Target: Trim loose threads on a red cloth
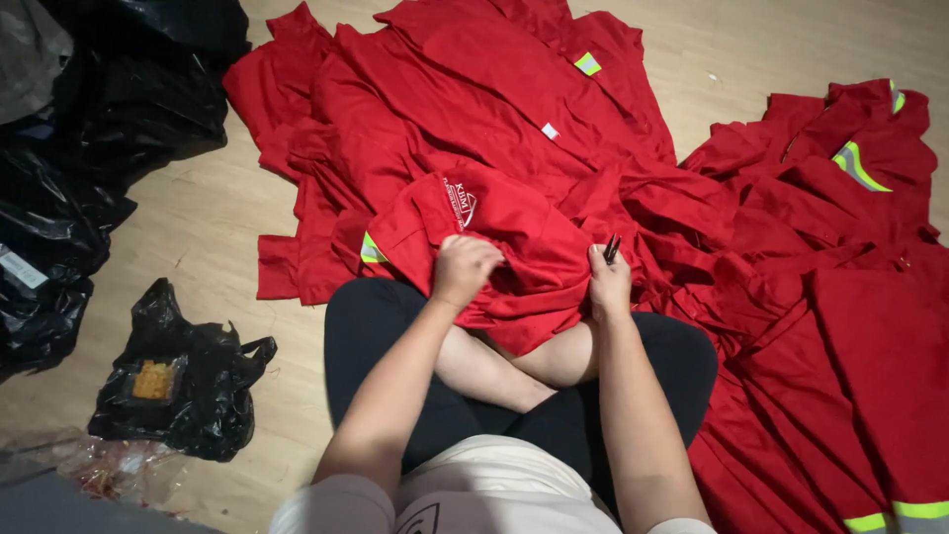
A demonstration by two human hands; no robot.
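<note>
A red work garment [514,237] with a white embroidered chest mark and a reflective yellow-grey strip lies bunched over my crossed legs. My left hand [463,269] grips a fold of its fabric near the middle. My right hand [608,282] presses on the same garment's right side and holds a small dark tool [612,247], apparently thread snips, pointing up between the fingers.
More red garments are piled ahead [474,89] and spread to the right [840,247] on a pale wooden floor [198,218]. Large black plastic bags [89,119] sit at the left, a smaller black bag [183,381] lies beside my left knee, and crumpled clear plastic [109,465] is at the lower left.
</note>
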